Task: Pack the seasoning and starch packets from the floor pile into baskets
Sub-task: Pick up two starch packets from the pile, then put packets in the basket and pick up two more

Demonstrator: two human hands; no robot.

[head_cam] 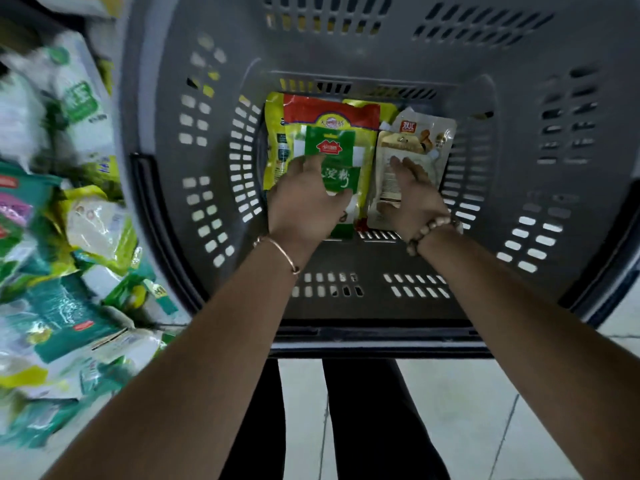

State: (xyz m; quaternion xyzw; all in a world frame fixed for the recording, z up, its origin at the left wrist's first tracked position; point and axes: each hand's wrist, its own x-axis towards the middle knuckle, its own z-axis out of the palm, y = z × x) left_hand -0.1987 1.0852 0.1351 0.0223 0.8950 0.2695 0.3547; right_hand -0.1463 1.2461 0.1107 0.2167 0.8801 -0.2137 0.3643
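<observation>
Both my arms reach down into a deep grey slotted basket (512,188). My left hand (304,202) lies on a green starch packet (334,150), fingers over its left side and thumb at its lower edge. Under it sits a red-topped yellow packet (325,110), with another yellow packet (273,140) to the left. My right hand (415,194) rests with straight fingers on a beige packet (398,147); a second beige packet with a red logo (424,128) lies behind it. A pile of green, white and yellow packets (62,254) covers the floor to the left of the basket.
The basket's dark handle (152,216) hangs along its left wall, and its near rim (377,336) is just before my legs. Pale tiled floor (467,427) shows below the basket. The pile at the left is blurred.
</observation>
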